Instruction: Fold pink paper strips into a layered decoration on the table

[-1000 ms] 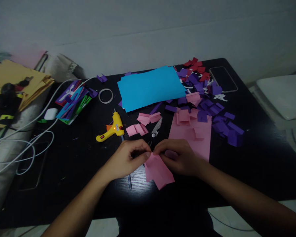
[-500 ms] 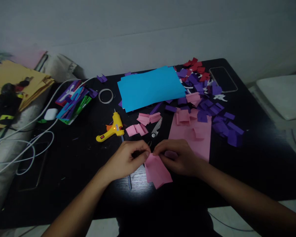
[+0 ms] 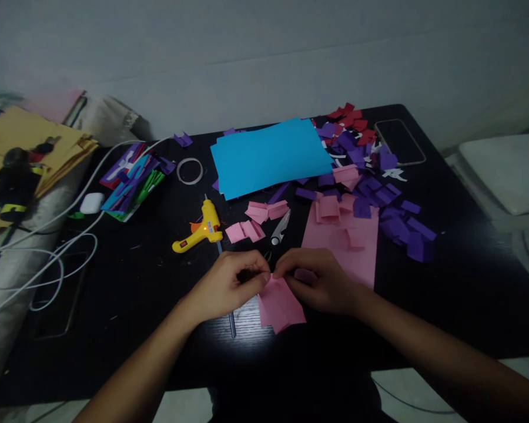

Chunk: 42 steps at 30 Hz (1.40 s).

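Low over the front of the black table, my left hand and my right hand meet at the top edge of a folded piece of pink paper. Thumb and fingers of each hand pinch that edge, and the paper fans downward in overlapping flaps. Just beyond the hands lie scissors, partly hidden by the fingers. Small folded pink paper pieces rest to their left. Under my right hand's far side is a pink sheet with more folded pieces on it.
A yellow hot glue gun lies left of the hands, near a grey stick. Blue sheets sit at the back, with purple paper pieces to the right. A tape ring, white cables and a phone are also there.
The lower flaps of the pink paper have shifted slightly up and left and spread a little. Both hands keep nearly the same pinch and place.
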Motion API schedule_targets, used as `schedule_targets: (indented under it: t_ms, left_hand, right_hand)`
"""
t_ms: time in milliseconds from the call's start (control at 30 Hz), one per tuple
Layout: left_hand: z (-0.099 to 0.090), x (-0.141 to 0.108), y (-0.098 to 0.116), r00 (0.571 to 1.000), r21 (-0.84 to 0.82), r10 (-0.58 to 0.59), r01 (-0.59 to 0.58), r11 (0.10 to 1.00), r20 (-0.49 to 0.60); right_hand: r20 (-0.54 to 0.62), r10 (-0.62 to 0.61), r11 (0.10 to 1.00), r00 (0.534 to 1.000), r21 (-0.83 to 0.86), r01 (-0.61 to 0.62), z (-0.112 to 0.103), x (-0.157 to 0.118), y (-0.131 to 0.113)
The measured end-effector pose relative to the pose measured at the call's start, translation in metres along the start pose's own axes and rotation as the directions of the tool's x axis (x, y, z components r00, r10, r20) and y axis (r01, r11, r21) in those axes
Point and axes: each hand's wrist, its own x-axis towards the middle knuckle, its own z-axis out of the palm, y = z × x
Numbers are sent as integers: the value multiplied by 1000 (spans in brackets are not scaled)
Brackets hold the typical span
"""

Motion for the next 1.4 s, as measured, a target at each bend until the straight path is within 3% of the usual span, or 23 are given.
schedule_targets:
  t_ms: [300, 800, 1400]
  left_hand:
    - [3, 0, -1, 998, -59, -43, 40, 997, -51]
    - [5, -1, -3, 997, -105, -78, 77, 992, -9]
    - [3, -1, -3, 990, -138, -105, 117, 983, 90]
  right_hand:
    - [137, 32, 996, 990, 73, -43, 0, 0, -3]
    - [34, 123, 990, 992, 70, -126, 5, -3, 4]
    - [54, 122, 985, 991, 118, -128, 2, 0, 5]
